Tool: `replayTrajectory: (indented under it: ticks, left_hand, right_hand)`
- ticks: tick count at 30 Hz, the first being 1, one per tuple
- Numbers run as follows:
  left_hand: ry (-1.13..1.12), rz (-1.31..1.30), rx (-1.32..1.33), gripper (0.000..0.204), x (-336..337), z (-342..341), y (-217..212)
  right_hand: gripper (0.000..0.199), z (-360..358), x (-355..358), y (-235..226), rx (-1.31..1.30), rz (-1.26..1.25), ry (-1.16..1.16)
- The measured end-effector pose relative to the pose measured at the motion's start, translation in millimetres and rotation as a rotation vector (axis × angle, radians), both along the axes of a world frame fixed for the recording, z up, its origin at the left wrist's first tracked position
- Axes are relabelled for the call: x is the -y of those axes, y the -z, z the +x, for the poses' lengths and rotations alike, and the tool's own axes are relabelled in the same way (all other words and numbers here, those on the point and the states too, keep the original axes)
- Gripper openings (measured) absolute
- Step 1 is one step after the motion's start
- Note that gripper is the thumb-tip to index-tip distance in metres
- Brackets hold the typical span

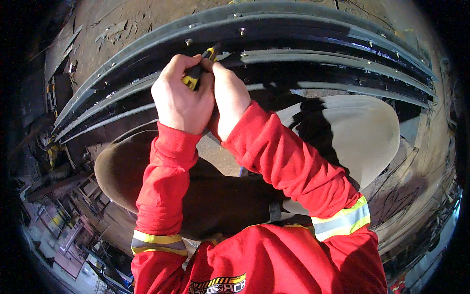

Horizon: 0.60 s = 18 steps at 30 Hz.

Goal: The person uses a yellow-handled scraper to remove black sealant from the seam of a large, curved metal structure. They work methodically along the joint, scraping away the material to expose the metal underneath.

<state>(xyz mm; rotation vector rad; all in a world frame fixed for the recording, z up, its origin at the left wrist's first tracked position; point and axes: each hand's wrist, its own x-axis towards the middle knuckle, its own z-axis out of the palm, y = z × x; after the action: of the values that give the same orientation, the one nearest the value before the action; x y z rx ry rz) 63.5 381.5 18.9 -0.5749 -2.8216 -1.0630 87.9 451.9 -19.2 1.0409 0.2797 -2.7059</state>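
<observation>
A black-and-yellow hand tool [194, 77] with a slim pointed end sits between my two hands, near the top centre; its exact kind I cannot make out. My left hand [182, 98] is closed around its thicker, yellow-marked part. Against it, my right hand [229, 93] is closed too, with fingers at the tool's narrow end, partly hidden. Just beyond the hands, long grey metal rails [303, 58] run side to side with dark strips between them. Several bolts [242, 32] stand up from the dark strip behind the tool.
My bent knees in light trousers [364, 132] are close behind the rails, on both sides of my forearms. A brown, worn floor [161, 19] stretches beyond the rails. Cluttered metal pieces [63, 210] lie at the left.
</observation>
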Motion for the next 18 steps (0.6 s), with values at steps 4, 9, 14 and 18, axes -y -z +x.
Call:
replayTrajectory:
  ticks: [4,9,14,18]
  left_hand:
    - [-0.013,0.006,-0.013,0.019,0,-1,1]
    - [0.044,-0.017,-0.026,0.019,-3,-4,0]
    - [0.050,0.014,-0.022,0.019,-1,-2,3]
    - [0.038,0.017,0.008,0.020,-3,-2,2]
  right_hand:
    - [0.024,-3,2,3,-0.019,0.009,-0.006]
    - [0.024,-5,2,9,-0.061,-0.055,0.058]
    - [0.024,-5,2,6,-0.036,-0.056,0.047]
    - [0.026,-6,3,19,-0.102,-0.084,0.067]
